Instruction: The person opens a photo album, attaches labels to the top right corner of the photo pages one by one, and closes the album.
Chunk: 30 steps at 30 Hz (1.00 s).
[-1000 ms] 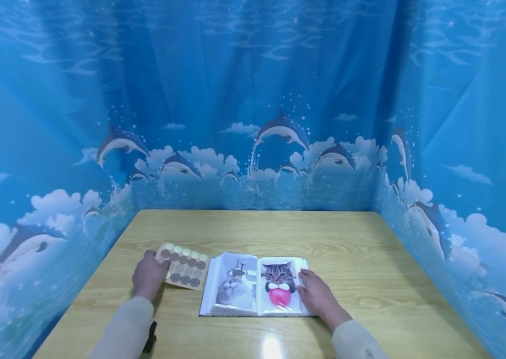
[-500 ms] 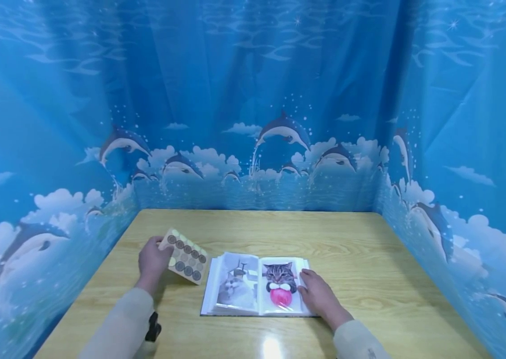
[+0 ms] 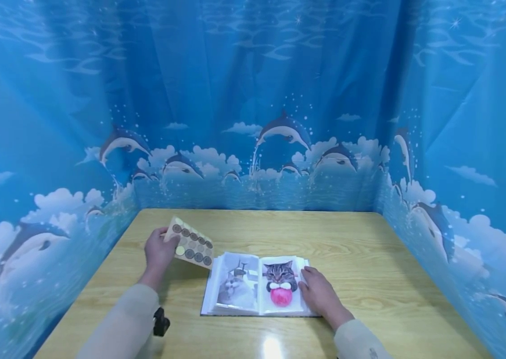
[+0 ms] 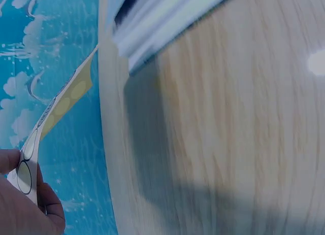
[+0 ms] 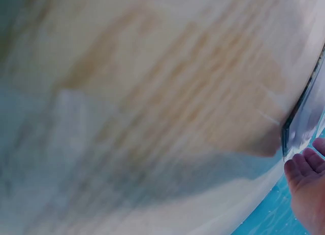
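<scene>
No readable writing; left hand [image 3: 159, 252] pinches tan sticker sheet [image 3: 191, 243] of round dots, lifted, tilted; right hand [image 3: 320, 294] flat, fingers relaxed, on open photo album [image 3: 253, 286] with cat pictures

I think this is a small booth made just for filming, not a real room in a home. A blue curtain [image 3: 253, 99] hangs on three sides of me. It has jumping dolphins, white clouds and water drops printed on it, like a shower curtain. The curtain hides all the walls, so I cannot see any room behind it. In the middle stands a light wooden table [image 3: 369, 269] with a shiny top. A bright lamp glints on the table near me. It looks like a little play corner set up for recording.
</scene>
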Tool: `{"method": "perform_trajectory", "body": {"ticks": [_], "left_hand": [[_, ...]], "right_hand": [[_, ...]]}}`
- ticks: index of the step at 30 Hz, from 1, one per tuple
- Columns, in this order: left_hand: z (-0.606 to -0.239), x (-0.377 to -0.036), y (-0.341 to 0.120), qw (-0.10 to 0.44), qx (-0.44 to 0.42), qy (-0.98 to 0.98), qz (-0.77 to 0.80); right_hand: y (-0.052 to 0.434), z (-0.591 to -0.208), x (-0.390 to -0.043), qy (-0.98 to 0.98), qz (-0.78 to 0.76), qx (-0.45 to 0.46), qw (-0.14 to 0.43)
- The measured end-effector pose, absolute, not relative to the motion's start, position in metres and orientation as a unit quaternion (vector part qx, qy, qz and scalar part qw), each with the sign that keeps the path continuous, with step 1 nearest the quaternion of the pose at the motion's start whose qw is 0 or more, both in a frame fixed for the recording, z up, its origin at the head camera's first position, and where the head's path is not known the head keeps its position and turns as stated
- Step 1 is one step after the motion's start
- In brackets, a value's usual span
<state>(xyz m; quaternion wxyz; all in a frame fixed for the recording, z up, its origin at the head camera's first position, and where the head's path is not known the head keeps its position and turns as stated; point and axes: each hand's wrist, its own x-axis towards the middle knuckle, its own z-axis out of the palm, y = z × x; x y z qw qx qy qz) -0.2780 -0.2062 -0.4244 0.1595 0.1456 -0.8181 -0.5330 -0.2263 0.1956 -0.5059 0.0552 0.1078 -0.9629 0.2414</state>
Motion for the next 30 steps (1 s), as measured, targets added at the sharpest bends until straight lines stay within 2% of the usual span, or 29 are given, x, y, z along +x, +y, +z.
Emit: {"method": "perform_trajectory", "body": {"ticks": [11, 30], "left_hand": [[-0.421, -0.281, -0.171, 0.141, 0.151, -0.773, -0.599], [-0.429, -0.274, -0.097, 0.089, 0.128, -0.701, -0.696]], "right_hand": [[0.186, -0.494, -0.231, -0.953, 0.256, 0.125, 0.105], [0.160, -0.477, -0.240, -0.943, 0.313, 0.089, 0.073]]}}
